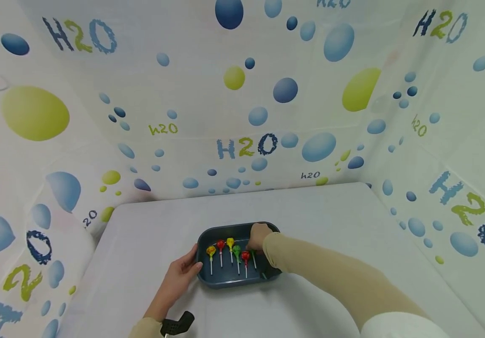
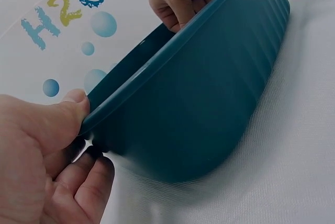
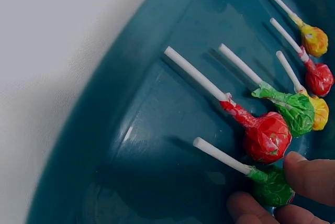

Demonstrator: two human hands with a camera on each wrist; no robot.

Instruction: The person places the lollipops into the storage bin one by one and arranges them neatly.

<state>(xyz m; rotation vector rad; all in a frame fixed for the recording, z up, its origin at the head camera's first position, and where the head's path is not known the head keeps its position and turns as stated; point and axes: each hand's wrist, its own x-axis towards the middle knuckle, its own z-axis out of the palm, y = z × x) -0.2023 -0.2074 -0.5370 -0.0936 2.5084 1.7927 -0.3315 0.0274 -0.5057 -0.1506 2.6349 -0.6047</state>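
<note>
While wearing a black device (image 1: 180,323) at the left wrist, nearest of all, below the left end of the dark blue-green tray (image 1: 221,283), and stretching a beige sleeve (image 1: 331,270) across from the right side of the tray, holding the tray by its left end with the left hand (image 1: 180,273). Pressing with the thumb on the rim and bending the other fingers lower, at the outer side, thus leaving only a narrow gap, filled by the rim itself.

Next, looking inside the tray, finding loose lollipops in one uneven row, with white sticks turned to its near side and wrapped heads to its far side. Counting from the right part of the tray toward its left end: first red lollipop (image 1: 246,255), loose green lollipop (image 1: 236,250), first yellow lollipop (image 1: 230,242), second red lollipop (image 1: 220,245), second yellow lollipop (image 1: 211,251).

Slightly farther, inside the right part of the tray, reaching down with the right hand (image 1: 260,236) and pinching the held green lollipop (image 3: 272,188) by its wrapped head, with the thumb on one side and fingers on the other, parted only by the candy.

Under and around the tray, seeing a white tabletop (image 1: 153,225); farthest, behind the tray and at both its sides, meeting a pale backdrop (image 1: 200,84), printed with blue and yellow-green drops and H2O lettering.
</note>
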